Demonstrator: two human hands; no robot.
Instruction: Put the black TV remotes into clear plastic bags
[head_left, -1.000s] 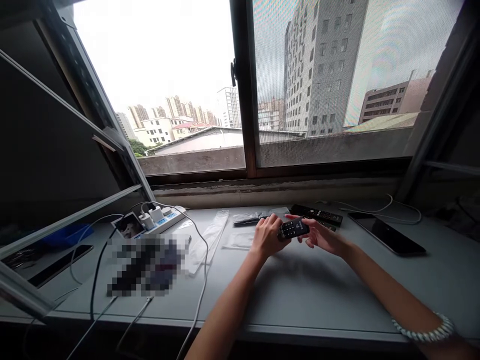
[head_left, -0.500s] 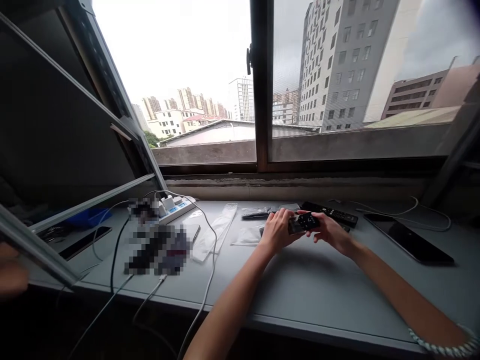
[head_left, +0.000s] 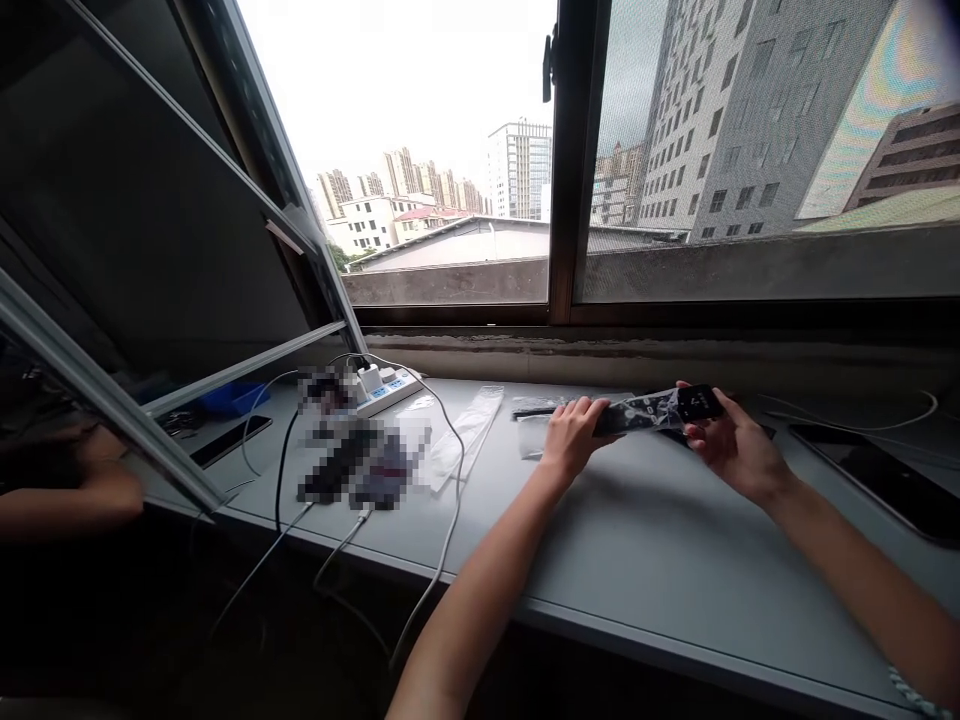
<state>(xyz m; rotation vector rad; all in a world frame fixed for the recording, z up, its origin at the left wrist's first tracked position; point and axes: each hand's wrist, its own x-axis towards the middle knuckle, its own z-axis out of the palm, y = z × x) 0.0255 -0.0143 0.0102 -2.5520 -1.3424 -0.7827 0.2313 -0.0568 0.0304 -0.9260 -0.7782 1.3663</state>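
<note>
Above the desk, a long black remote control (head_left: 641, 411) with light button marks lies across both my hands, with shiny clear plastic over part of it. My left hand (head_left: 574, 435) wraps round its left end. My right hand (head_left: 739, 450) grips the right end, thumb and fingers at its edges. Whether the plastic is a bag or a film I cannot tell. Just left of my left hand lie a small clear plastic bag (head_left: 531, 438) and a dark slim item (head_left: 529, 412). A longer clear plastic sleeve (head_left: 472, 430) lies further left.
A large dark tablet or phone (head_left: 885, 480) lies at the right. Left are a power strip (head_left: 394, 391), cables (head_left: 456, 490), blurred-out items, a metal frame (head_left: 281, 372), a dark phone (head_left: 232, 440) and a blue tray (head_left: 234, 400). Another person's arm (head_left: 90, 490) rests at the far left.
My hands have moved apart along the remote control, my right hand going right, and more of its length shows. The view has turned left, bringing more of the other person's arm in.
</note>
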